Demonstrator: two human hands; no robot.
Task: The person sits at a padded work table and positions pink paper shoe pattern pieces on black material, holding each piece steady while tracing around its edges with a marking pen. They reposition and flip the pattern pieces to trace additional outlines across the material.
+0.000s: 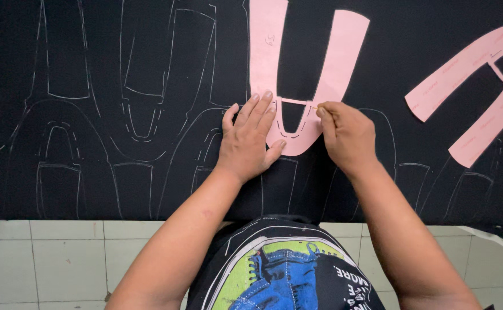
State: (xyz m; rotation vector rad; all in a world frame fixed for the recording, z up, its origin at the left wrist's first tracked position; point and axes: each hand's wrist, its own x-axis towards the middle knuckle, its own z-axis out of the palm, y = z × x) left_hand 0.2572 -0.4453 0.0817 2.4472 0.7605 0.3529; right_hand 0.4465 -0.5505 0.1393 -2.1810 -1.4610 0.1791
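Note:
A pink U-shaped paper pattern (337, 54) lies flat on a black sheet of material (148, 69). My left hand (250, 136) presses flat on the pattern's lower left curve, fingers spread. My right hand (346, 133) is pinched on a thin marking tool (316, 107) whose tip touches the pattern's right inner edge, near its narrow cross strip. The tool is mostly hidden by my fingers.
A second pink pattern (475, 86) lies at the right on the same black sheet. White traced outlines of the same shape cover the sheet at left and below. The sheet's near edge meets a pale tiled surface (62, 258).

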